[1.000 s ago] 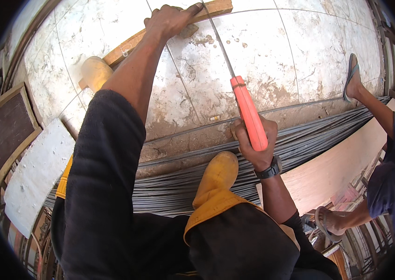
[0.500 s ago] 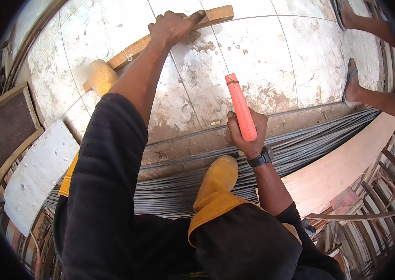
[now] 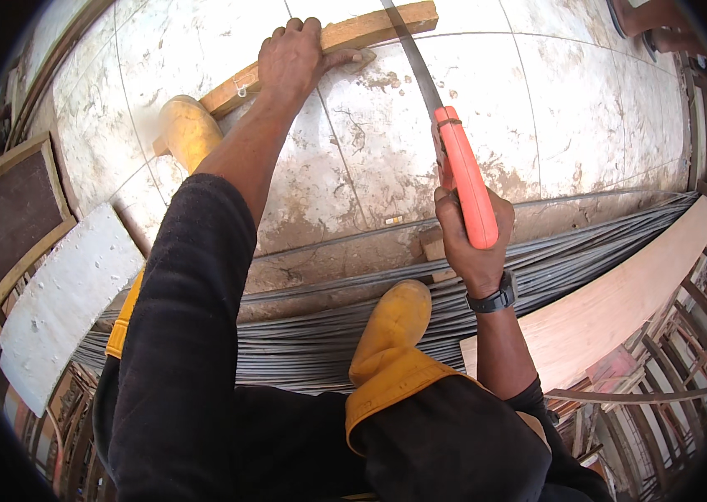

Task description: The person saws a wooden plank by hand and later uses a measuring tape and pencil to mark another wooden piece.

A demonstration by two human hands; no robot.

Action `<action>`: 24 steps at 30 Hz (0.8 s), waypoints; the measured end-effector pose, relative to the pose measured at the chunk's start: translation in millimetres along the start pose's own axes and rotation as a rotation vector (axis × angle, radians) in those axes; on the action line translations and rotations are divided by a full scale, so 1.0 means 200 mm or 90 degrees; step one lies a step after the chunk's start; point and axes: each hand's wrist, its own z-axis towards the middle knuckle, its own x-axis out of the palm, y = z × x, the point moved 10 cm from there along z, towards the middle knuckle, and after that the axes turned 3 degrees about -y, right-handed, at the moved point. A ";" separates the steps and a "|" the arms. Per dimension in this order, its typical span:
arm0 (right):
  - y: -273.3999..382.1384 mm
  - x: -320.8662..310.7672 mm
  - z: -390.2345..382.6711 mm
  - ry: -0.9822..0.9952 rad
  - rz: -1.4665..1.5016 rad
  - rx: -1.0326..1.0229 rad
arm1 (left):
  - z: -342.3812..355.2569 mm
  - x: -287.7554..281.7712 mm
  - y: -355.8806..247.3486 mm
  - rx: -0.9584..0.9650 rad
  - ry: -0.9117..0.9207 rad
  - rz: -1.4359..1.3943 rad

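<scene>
My right hand (image 3: 477, 269) is closed around the orange-red handle of a handsaw (image 3: 469, 184). The saw's narrow grey blade crosses the wooden batten (image 3: 357, 33) near its right end, and its tip runs out of the top of the picture. On the same batten, left of the blade, my left hand (image 3: 289, 65) grips with fingers over the far side and thumb along the near side. A small wood piece shows by that thumb. My yellow left boot (image 3: 188, 134) stands over the batten's left part, hiding some of it.
Pale, dirt-stained floor tiles (image 3: 286, 201) lie beneath. A bundle of thin metal rods (image 3: 303, 347) runs across under my right boot (image 3: 393, 322). A plywood strip (image 3: 596, 326) lies at the right, a whitish board (image 3: 69, 293) at the left. Another person's feet (image 3: 663, 25) show at top right.
The saw has shifted right, and its blade now shows side-on across the batten. My left hand's thumb has come down to the near side. The other person's feet have moved up toward the corner.
</scene>
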 end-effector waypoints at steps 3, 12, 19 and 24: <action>0.03 0.00 0.00 -0.002 -0.008 0.019 | 0.01 0.00 0.00 -0.011 0.019 0.000; 0.03 -0.19 -0.41 0.064 -0.216 -0.057 | 0.02 -0.02 0.00 -0.027 0.035 -0.004; -0.01 0.02 0.09 0.013 -0.032 -0.029 | 0.07 -0.02 0.01 -0.061 0.044 -0.036; 0.01 -0.18 -0.29 0.028 -0.159 -0.041 | 0.03 0.03 0.04 -0.052 0.101 -0.021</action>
